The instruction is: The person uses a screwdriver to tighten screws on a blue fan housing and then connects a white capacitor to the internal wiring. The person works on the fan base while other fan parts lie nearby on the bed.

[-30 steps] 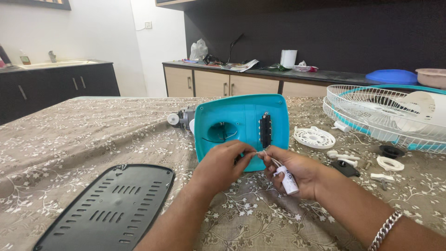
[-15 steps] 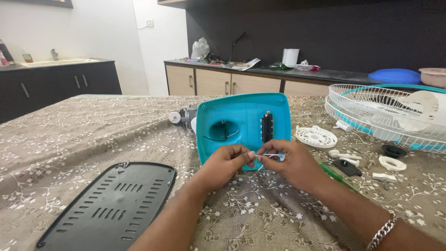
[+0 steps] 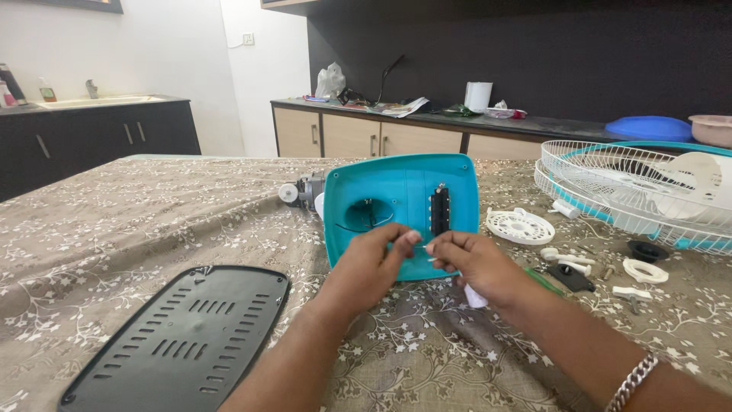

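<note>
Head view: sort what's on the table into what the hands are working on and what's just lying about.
In hand:
- teal fan base, propped upright
- small thin piece pinched between both hands, too small to identify
- left hand and right hand, fingers meeting in front of the base
- white object under the right hand

Lying about:
- black vented cover
- fan grille
- round white disc
- small white parts

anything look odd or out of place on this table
Yes: a fan lies in pieces. The teal base housing stands on edge with wires showing in its round hole, both hands, left hand and right hand, pinching something small before it. The black vented plate, wire grille and small white parts lie scattered.
</note>
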